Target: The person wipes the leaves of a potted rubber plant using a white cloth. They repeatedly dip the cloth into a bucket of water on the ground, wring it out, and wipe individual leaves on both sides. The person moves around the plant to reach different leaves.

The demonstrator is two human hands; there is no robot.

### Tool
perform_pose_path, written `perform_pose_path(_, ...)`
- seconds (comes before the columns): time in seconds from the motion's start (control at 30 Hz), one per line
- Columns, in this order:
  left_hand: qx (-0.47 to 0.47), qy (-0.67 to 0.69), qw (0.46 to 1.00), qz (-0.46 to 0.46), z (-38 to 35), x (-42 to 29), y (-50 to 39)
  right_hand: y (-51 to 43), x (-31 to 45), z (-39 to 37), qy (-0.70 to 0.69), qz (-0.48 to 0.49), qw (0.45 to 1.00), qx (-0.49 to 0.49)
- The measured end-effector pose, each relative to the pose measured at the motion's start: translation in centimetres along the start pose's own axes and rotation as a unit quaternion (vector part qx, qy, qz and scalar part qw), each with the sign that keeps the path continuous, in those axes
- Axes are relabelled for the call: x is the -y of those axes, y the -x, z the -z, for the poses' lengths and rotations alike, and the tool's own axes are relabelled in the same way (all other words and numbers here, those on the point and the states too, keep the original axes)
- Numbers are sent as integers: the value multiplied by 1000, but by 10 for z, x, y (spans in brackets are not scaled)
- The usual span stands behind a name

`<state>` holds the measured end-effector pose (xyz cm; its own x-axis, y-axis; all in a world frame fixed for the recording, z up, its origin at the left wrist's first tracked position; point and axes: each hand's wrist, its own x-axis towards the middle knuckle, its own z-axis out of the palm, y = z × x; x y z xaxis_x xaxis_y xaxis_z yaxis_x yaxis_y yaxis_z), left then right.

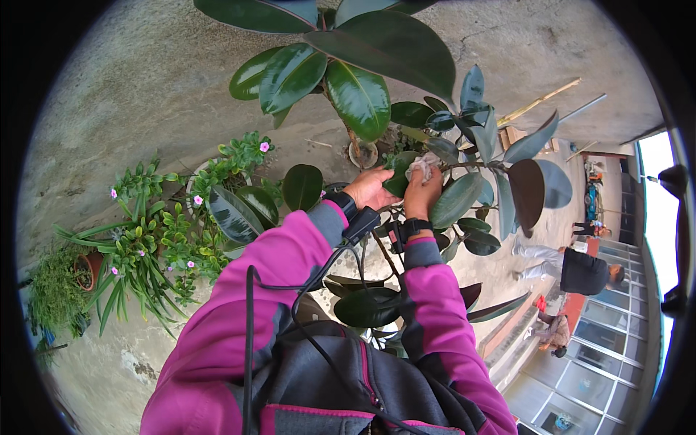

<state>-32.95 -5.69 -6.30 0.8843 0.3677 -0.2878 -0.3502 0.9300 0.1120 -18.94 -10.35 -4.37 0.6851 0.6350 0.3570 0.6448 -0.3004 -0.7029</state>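
Observation:
My left hand holds a dark green rubber plant leaf by its near side, thumb on top. My right hand presses a crumpled whitish cloth against the same leaf; the fingers behind it are partly hidden. Around my right hand spread the broad leaves of the rubber plant, some greyish and dull. Glossy leaves of another rubber plant rise ahead of both hands. Black straps with small devices are on both wrists, and a black cable hangs across my left sleeve.
Pink-flowered potted plants and a terracotta pot stand at left along a concrete wall. Wooden poles lean at upper right. At right are a person in a dark top, a crouching person and a windowed building.

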Motion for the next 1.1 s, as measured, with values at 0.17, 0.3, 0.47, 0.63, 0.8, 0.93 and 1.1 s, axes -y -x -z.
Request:
perform_pose_path(0.17,-6,0,1000,-19,1,-10,1,54,15,1,-22,57,992,113)
perform_pose_path(0.3,-16,-50,998,35,-7,-15,14,40,21,-2,-111,-44,979,168)
perform_pose_path(0.47,14,-90,996,21,-24,-5,23,8,31,-7,-21,-73,995,68)
perform_pose_path(0.63,-6,-24,1000,11,-9,-18,10,51,49,4,-96,2,979,182)
perform_pose_path(0.8,-12,0,1000,-11,4,-21,3,79,61,18,-71,53,976,197)
perform_pose_path(0.93,-31,-21,999,-21,9,-26,12,84,73,29,-8,71,970,234)
perform_pose_path(1.1,-121,-124,983,-59,25,-33,41,87,94,45,-70,-74,927,360)
